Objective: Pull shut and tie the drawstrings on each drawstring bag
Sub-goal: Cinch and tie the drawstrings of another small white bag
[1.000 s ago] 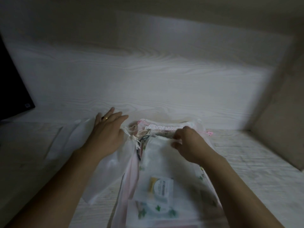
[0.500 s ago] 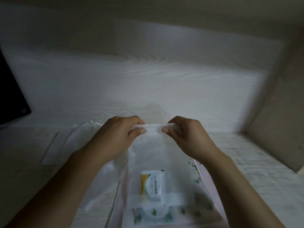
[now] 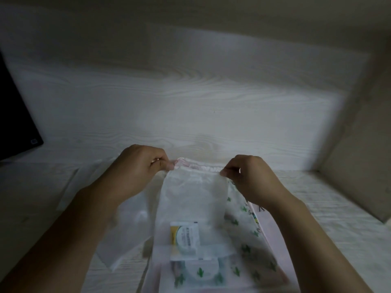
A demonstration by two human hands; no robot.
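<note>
A dark screen [image 3: 14, 115] stands far left on the pale wood-grain table [image 3: 211, 115].

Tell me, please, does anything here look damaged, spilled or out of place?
Nothing stands out. The left hand and right hand pinch the top corners of a translucent bag holding a small box.

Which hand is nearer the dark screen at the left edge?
Left. The left hand pinches the bag's left top corner, closer to the screen; the right hand pinches the far corner.
</note>
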